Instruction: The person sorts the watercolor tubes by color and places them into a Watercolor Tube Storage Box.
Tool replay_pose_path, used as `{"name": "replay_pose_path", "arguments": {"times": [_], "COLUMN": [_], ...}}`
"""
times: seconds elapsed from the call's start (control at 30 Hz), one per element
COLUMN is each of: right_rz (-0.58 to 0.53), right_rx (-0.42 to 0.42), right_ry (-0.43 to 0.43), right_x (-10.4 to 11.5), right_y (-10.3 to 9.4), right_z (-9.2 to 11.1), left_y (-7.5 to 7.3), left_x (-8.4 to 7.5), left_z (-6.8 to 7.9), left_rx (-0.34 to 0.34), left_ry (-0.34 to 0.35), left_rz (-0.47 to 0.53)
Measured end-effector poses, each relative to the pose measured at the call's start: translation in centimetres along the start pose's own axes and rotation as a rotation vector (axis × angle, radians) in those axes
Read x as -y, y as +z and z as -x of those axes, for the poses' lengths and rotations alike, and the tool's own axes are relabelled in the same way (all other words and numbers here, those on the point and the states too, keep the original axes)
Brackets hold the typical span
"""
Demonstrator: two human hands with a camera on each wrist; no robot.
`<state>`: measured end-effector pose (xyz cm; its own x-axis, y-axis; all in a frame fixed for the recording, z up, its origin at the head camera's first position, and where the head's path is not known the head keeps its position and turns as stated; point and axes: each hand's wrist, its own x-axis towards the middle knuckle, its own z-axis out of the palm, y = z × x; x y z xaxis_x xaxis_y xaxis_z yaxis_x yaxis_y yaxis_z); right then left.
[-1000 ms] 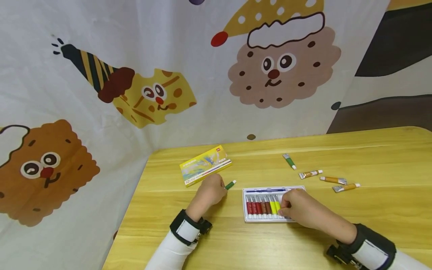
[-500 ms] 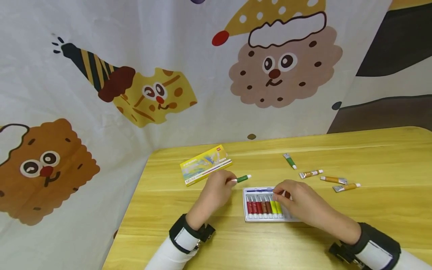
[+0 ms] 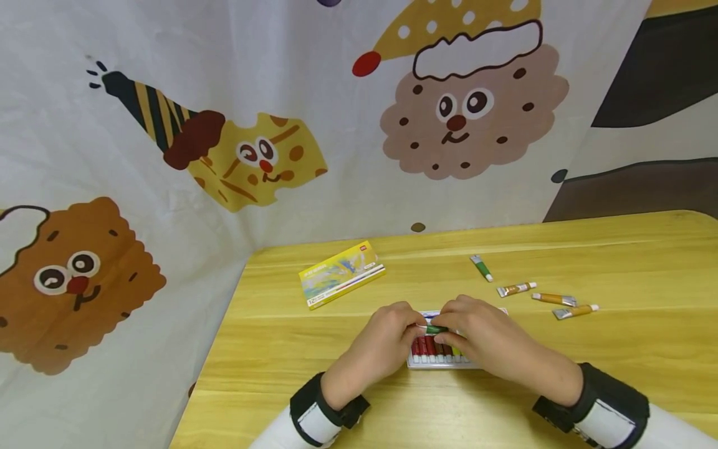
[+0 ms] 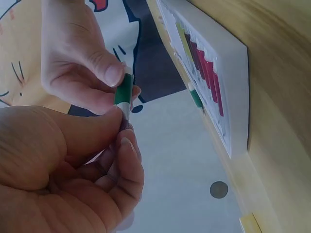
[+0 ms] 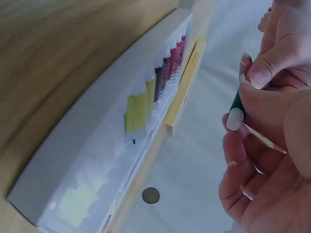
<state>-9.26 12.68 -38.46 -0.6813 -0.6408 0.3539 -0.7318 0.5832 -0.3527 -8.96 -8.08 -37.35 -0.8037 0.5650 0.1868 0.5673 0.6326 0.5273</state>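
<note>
Between both hands, above the white tray (image 3: 443, 366), is a green paint tube (image 3: 435, 329) with a white cap. My left hand (image 3: 387, 340) pinches its silvery tail end, as the left wrist view shows. My right hand (image 3: 488, 333) holds the green body near the cap (image 5: 235, 119) between thumb and fingers. Red tubes (image 4: 214, 80), brown tubes (image 5: 159, 82) and yellow tubes (image 5: 137, 109) lie in a row in the tray. The hands hide part of the tray and of a blue brush (image 3: 430, 316) at its far side in the head view.
Left of and behind the tray lies a yellow paint box (image 3: 342, 274). To the right are another green tube (image 3: 481, 268), a brown-gold tube (image 3: 516, 289) and two ochre tubes (image 3: 554, 300). A printed cloth (image 3: 348, 206) hangs behind the wooden table (image 3: 269, 349).
My left hand has brought the green tube rightward from beside the yellow box to over the tray. My right hand has left the yellow tubes, moved left and taken the tube's cap end.
</note>
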Motion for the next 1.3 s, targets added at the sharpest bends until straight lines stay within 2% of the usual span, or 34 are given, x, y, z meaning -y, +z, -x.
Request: {"name": "replay_pose_path", "arguments": {"times": [0.37, 0.47, 0.6, 0.67, 0.8, 0.9, 0.97, 1.1, 1.2, 1.3], "right_rz": [0.022, 0.044, 0.002, -0.061, -0.231, -0.356, -0.419, -0.532, -0.591, -0.626], "right_rx": [-0.004, -0.04, -0.088, -0.085, -0.019, 0.044, 0.082, 0.136, 0.155, 0.169], "right_ry": [0.003, 0.025, 0.177, 0.273, 0.433, 0.536, 0.611, 0.747, 0.806, 0.823], "right_x": [0.1, 0.1, -0.1, -0.4, -1.1, -1.7, -2.1, -2.7, -3.0, -3.0], "right_y": [0.2, -0.2, -1.1, -1.4, -1.7, -1.6, -1.5, -1.1, -0.7, -0.5], "right_z": [0.2, 0.2, 0.1, 0.2, 0.8, 1.4, 1.7, 2.0, 2.2, 2.5], "left_y": [0.4, 0.3, 0.0, -0.2, -0.1, 0.3, 0.4, 0.8, 1.0, 1.1], "left_x": [-0.2, -0.1, 0.1, 0.3, 0.9, 1.4, 1.6, 2.0, 2.3, 2.5], "left_z": [0.1, 0.0, 0.0, 0.0, 0.1, 0.1, 0.1, 0.1, 0.1, 0.2], "left_rx": [-0.016, -0.031, -0.04, -0.014, 0.112, 0.21, 0.25, 0.276, 0.284, 0.293], "left_ry": [0.037, 0.006, -0.106, -0.179, -0.321, -0.396, -0.422, -0.44, -0.436, -0.427], "left_rz": [0.002, 0.003, -0.006, -0.004, -0.001, -0.025, -0.041, -0.065, -0.071, -0.063]}}
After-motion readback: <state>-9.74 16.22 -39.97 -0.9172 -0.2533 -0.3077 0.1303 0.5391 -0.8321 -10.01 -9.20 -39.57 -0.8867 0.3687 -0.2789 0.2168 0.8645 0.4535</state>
